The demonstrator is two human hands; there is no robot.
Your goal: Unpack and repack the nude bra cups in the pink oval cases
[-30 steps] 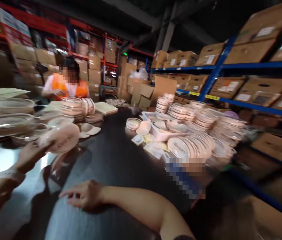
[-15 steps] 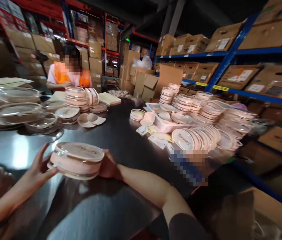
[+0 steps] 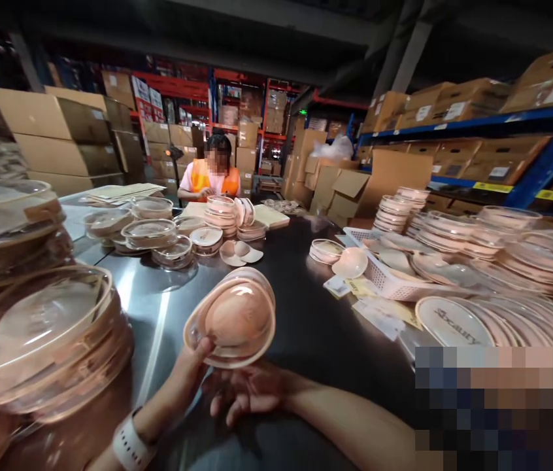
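My left hand (image 3: 189,376), with a white band at the wrist, grips a clear plastic case (image 3: 240,317) by its lower left rim, thumb on the face. The case is tilted up toward me and shows a rounded peach-coloured cup inside. Just under it is my right hand (image 3: 251,392), palm up with fingers apart and loosely bent. Whether its fingertips touch the underside, I cannot tell. Close on the left stand stacks of similar cases (image 3: 51,340). Loose beige cups (image 3: 241,252) lie beyond the held case.
A white perforated basket (image 3: 379,281) holds loose cups at the right, beside a row of lettered cases (image 3: 455,322) and more stacks. Paper cards (image 3: 379,315) lie before it on the dark metal table (image 3: 301,294). A person in an orange vest (image 3: 210,176) sits across.
The case has gone from lying level between both hands, lettering up, to tilted in my left hand, cup side showing. My right hand has released its side and moved below. The view has swung left.
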